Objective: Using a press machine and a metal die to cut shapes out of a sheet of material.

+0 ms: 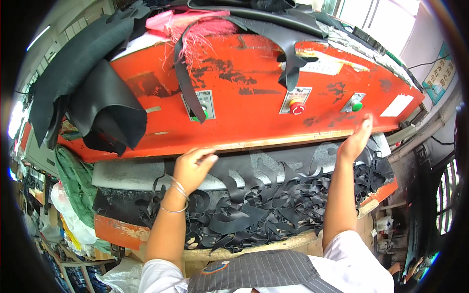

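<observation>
Left hand (192, 168) loosely curled, eight o'clock; right hand (355, 140) open, three o'clock, both seemingly empty | Black leather scraps (239, 216) at six | Apparent step: working red press (249, 115); next likely calls for reaching green buttons (357, 106)

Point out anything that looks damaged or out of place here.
The red panel is scuffed and darkly blotched, so it looks worn. A dark strip hangs across the left green button, partly hiding it. Black scraps lie in a tangled heap below.
</observation>
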Demonstrator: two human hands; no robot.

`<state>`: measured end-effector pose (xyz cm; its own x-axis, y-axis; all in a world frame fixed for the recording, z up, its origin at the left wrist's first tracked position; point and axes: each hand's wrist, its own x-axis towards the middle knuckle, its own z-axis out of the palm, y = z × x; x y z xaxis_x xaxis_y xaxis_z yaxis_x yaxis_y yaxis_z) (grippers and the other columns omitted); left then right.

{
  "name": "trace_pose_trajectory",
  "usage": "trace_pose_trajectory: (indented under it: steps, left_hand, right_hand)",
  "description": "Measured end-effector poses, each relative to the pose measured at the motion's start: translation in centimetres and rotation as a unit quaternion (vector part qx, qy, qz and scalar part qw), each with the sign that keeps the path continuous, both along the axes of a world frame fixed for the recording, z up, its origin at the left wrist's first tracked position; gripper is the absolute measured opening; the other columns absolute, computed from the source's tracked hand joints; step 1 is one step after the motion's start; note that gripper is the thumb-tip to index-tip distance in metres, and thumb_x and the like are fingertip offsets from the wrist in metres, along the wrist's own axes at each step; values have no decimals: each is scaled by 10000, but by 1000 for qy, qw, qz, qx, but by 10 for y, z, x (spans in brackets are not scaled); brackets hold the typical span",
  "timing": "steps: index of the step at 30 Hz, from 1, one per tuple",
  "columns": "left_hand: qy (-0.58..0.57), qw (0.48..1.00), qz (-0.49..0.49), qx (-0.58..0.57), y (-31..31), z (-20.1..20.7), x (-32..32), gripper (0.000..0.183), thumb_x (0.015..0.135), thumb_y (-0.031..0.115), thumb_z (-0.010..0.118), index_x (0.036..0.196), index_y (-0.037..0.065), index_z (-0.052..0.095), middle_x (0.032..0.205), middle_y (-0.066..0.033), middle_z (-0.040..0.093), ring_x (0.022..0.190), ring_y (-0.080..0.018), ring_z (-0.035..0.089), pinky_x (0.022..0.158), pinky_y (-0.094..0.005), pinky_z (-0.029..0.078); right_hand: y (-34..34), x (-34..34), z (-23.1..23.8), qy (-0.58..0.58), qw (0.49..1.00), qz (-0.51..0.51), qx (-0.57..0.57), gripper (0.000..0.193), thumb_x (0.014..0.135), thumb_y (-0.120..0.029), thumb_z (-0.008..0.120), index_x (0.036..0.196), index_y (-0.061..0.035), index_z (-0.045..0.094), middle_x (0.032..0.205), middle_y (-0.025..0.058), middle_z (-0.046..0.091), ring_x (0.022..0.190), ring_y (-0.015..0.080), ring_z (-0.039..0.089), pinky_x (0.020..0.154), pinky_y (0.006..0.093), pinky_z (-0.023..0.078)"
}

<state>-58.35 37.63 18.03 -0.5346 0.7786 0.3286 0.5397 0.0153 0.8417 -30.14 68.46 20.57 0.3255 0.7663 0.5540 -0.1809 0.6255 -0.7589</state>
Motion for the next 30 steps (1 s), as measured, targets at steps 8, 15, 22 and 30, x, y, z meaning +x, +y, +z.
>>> trace_pose_trajectory:
  steps: [8,15,22,30]
  left_hand:
    - [378,906,94,166,-3,87,51,107,867,70,655,777,13,646,724,-127,589,694,-323,550,630,-383,452]
    - [264,955,101,89,-66,70,77,236,899,125,633,707,1,575,685,-123,523,603,-288,506,563,-373,406]
    - [146,978,16,-148,-185,-49,167,174,845,248,677,794,84,707,780,-82,640,762,-303,609,703,-408,499]
    - [240,954,63,-170,-200,-68,198,199,860,236,626,732,84,640,769,-78,582,760,-294,562,691,-416,474]
  right_hand:
    - [34,5,43,-224,944,-239,42,682,1035,-429,327,1487,62,189,1568,258,144,1468,367,112,1185,442,107]
    - [-40,42,14,-221,969,-18,112,674,987,-275,482,1515,7,173,1582,236,121,1480,339,89,1187,423,83]
    - [-272,114,-69,-649,608,410,202,610,767,-374,747,1268,-75,568,1258,104,579,1131,289,548,946,418,416]
    - [-332,107,-94,-677,648,290,193,543,672,-201,772,1185,-92,635,1041,49,615,941,240,574,812,360,466]
